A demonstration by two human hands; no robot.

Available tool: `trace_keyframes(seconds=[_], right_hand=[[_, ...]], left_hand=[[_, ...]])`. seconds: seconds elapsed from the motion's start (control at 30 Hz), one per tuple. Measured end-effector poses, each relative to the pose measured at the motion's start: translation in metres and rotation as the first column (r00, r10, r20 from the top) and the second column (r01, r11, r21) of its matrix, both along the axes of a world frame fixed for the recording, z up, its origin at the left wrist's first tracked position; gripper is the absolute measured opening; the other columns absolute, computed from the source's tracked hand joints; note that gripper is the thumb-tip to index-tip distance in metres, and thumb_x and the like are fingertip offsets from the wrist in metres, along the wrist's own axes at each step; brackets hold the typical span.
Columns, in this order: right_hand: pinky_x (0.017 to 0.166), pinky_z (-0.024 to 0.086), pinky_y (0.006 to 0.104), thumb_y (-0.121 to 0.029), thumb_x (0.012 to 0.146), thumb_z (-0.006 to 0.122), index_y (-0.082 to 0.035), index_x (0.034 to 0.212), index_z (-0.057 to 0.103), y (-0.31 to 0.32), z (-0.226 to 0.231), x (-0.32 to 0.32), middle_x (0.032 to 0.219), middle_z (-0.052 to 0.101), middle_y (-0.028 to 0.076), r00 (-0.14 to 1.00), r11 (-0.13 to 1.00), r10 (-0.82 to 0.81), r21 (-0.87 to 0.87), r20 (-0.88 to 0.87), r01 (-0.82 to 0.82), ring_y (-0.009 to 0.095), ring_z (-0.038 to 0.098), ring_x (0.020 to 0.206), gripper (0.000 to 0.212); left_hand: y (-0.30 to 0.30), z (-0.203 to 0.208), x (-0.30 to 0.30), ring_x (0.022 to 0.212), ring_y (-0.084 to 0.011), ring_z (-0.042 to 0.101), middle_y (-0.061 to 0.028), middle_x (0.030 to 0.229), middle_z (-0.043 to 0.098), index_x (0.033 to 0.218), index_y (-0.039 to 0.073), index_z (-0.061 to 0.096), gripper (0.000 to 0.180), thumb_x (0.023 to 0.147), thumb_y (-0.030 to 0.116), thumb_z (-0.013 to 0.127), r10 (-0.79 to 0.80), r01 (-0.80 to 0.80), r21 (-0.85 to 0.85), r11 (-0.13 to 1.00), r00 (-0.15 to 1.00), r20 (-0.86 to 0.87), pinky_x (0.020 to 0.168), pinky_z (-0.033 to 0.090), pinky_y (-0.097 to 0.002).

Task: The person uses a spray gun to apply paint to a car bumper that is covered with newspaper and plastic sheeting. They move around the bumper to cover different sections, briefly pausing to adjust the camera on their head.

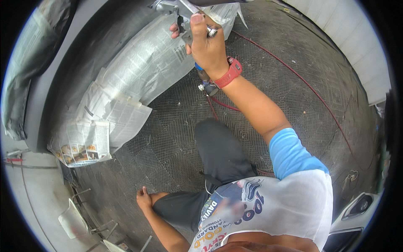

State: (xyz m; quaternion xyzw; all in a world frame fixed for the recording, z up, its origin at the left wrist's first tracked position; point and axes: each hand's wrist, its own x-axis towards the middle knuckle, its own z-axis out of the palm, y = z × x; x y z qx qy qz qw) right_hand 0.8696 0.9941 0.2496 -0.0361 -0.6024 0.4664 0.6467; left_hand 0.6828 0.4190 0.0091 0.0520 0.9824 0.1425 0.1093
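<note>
My right hand, with a red watch on the wrist, is raised at the top and wrapped round a silver spray gun. The gun's front points left, towards a dark grey car body panel. Below the fist hangs a dark fitting with a red air hose running from it. Newspaper masking covers the area beside the panel, close to the gun. My left hand lies at my left knee, its fingers drawn together with nothing visible in them.
The red hose runs across the dark textured floor mat on the right. A white chair-like object stands at the lower left. White sheeting lines the far right, and part of a pale vehicle shows at the lower right.
</note>
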Motion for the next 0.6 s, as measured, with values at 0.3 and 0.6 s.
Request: trace_keyframes(seconds=[0.3,0.6], right_hand=[[0.050,0.050,0.0243,-0.046,0.116,0.036,0.004,0.115,0.067,-0.005,-0.011,0.004,0.104,0.078,0.015,0.995,0.995,-0.052,-0.077,0.083,0.058,0.016,0.077,0.087,0.059],[0.046,0.046,0.0273,-0.050,0.115,0.037,-0.001,0.094,0.075,0.000,0.003,-0.004,0.077,0.074,0.004,0.950,0.935,-0.308,-0.166,0.057,0.313,0.010,0.060,0.052,0.066]], left_hand=[[0.003,0.001,-0.002,0.120,-0.0403,0.070,-0.0233,0.126,0.074,0.129,-0.002,0.072,0.052,0.105,0.043,0.063,0.011,-0.011,0.005,1.000,0.999,0.039,0.105,0.052,-0.0486],[0.012,0.006,-0.003,0.117,-0.0393,0.071,-0.0229,0.123,0.076,0.127,-0.001,0.073,0.049,0.104,0.042,0.064,-0.036,0.034,0.058,0.998,0.999,0.028,0.103,0.053,-0.0478]])
